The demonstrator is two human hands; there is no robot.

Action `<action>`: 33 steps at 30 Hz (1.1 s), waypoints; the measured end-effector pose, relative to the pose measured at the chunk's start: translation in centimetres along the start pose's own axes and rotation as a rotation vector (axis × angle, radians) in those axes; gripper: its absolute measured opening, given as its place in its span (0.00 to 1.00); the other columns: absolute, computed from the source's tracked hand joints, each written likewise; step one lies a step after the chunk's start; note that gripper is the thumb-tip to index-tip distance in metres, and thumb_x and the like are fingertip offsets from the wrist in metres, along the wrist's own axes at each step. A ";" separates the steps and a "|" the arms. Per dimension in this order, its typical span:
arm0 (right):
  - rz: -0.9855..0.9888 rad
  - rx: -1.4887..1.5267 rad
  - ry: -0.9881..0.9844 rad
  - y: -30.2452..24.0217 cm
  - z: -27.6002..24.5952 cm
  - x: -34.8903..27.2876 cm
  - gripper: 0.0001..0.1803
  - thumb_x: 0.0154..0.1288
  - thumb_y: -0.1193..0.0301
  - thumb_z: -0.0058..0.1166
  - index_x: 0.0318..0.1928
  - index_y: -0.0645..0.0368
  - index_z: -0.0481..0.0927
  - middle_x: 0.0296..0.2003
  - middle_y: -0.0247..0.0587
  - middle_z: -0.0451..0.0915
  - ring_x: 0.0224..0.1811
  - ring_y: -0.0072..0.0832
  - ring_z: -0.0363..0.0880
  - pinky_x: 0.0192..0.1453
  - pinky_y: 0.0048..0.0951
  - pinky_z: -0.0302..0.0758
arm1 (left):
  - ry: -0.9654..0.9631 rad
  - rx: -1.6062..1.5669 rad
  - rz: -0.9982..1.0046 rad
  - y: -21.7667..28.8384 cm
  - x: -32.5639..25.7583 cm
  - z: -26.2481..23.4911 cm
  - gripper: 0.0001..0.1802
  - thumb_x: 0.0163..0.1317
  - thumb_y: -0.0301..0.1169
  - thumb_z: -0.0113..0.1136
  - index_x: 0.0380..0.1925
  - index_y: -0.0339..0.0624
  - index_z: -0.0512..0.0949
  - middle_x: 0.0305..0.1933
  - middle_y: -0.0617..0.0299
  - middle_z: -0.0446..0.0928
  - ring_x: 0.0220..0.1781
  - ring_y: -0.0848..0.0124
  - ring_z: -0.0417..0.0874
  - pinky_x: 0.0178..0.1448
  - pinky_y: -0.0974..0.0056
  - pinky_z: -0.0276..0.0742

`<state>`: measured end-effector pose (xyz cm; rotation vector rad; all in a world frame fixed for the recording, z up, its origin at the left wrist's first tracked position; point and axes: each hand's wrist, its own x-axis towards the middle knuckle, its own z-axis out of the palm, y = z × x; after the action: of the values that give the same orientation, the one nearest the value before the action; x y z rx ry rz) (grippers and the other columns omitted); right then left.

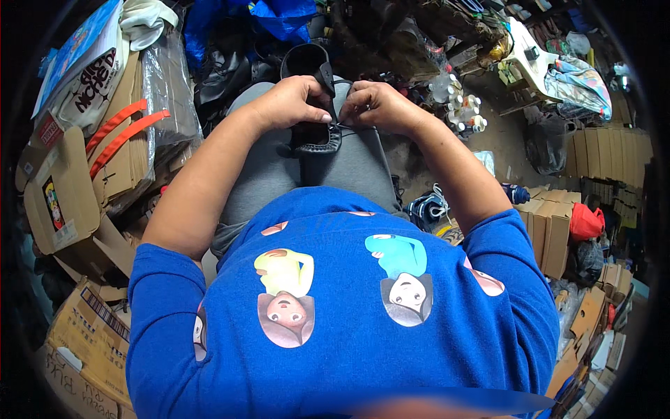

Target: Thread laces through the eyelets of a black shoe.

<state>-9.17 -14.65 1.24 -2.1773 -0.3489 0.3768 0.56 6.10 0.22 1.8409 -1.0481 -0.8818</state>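
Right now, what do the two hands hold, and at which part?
Both the left hand and right hand hold a black shoe on the lap, gripping its upper near the lace.

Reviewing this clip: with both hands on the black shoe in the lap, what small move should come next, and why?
Probably draw the thin thread taut with the right hand while the left hand steadies the black shoe: both hands pinch close together at the shoe's edge, the thread running between them.

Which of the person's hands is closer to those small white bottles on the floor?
The right hand. It works on the black shoe on the lap, just beside the white bottles on its outer side. The left hand is farther, on the shoe's other side.
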 end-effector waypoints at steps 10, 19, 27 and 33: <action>-0.053 -0.047 0.182 -0.3 1.9 -2.0 0.15 0.51 0.79 0.59 0.38 0.46 0.86 0.31 0.36 0.75 0.33 0.29 0.77 0.40 0.27 0.75 | -0.218 0.053 0.005 1.0 -0.8 -0.8 0.18 0.55 0.30 0.61 0.47 0.41 0.80 0.38 0.61 0.73 0.43 0.68 0.76 0.50 0.66 0.71; -0.225 -0.832 0.096 -3.9 1.3 -1.9 0.09 0.54 0.71 0.52 0.33 0.50 0.85 0.34 0.40 0.76 0.38 0.34 0.77 0.43 0.36 0.70 | -0.282 0.165 -0.003 1.0 -0.5 -0.7 0.18 0.55 0.27 0.60 0.48 0.45 0.80 0.36 0.58 0.72 0.42 0.64 0.76 0.48 0.64 0.71; -0.180 -0.991 -0.006 -5.2 2.8 -0.1 0.08 0.53 0.68 0.50 0.28 0.53 0.82 0.32 0.40 0.76 0.38 0.36 0.77 0.47 0.36 0.68 | 0.002 0.297 0.122 -0.7 1.0 -0.5 0.13 0.44 0.24 0.66 0.34 0.42 0.83 0.38 0.57 0.77 0.42 0.60 0.80 0.46 0.62 0.76; -0.016 -0.630 0.099 -3.6 3.3 0.3 0.08 0.49 0.73 0.55 0.32 0.54 0.83 0.32 0.46 0.77 0.36 0.44 0.77 0.41 0.40 0.74 | 0.051 0.241 0.135 -1.7 0.9 0.1 0.12 0.42 0.24 0.67 0.31 0.41 0.82 0.39 0.57 0.76 0.44 0.60 0.79 0.47 0.62 0.76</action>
<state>-10.62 -10.08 2.27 -2.7920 -0.4765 0.1561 1.35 5.78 -1.49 1.9516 -1.2756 -0.6477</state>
